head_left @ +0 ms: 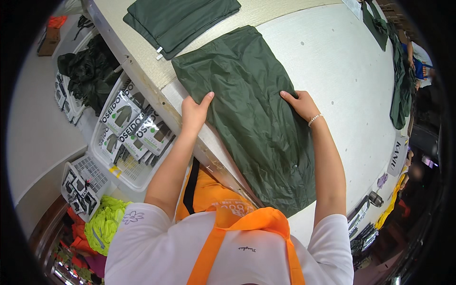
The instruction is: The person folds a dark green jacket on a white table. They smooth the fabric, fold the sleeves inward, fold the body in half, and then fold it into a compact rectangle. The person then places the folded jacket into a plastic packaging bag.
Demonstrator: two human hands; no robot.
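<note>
A dark green garment (251, 109) of thin, creased fabric lies folded into a long panel on the worktable, its near end at the table edge by my body. My left hand (195, 111) pinches its left side, thumb on top and fingers hidden beneath. On the opposite side, my right hand (301, 104) holds the edge the same way, a beaded bracelet at the wrist. Just beyond its far end rests a neat stack of folded dark green garments (183, 21) with a small white tag sticking out.
Left of the table (342, 61), a white plastic basket (135, 178) holds several flat packets, near a heap of black fabric (92, 66). Bright yellow-green garments (107, 223) lie lower left. More dark green fabric (401, 80) lines the far right edge, where another person (420, 59) stands.
</note>
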